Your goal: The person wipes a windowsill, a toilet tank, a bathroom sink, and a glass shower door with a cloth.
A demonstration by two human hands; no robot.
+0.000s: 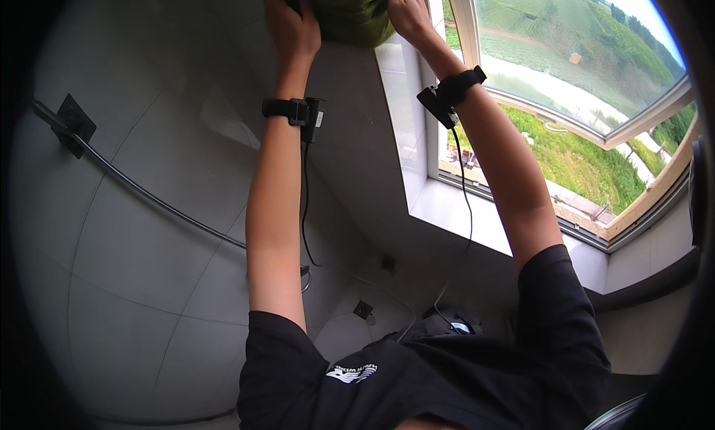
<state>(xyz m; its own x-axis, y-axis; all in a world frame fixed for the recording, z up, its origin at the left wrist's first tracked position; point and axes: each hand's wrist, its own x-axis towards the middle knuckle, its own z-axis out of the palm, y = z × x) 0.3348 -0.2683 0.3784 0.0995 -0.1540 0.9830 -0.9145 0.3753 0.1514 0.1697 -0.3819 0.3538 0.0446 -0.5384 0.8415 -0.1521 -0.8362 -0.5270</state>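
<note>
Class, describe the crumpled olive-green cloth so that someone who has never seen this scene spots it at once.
Start from the open white-framed glass window at upper right. Look left along the picture's top edge: the crumpled olive-green cloth sits between the bare left hand and bare right hand. Its soft folds set it apart from the smooth grey wall below.
</note>
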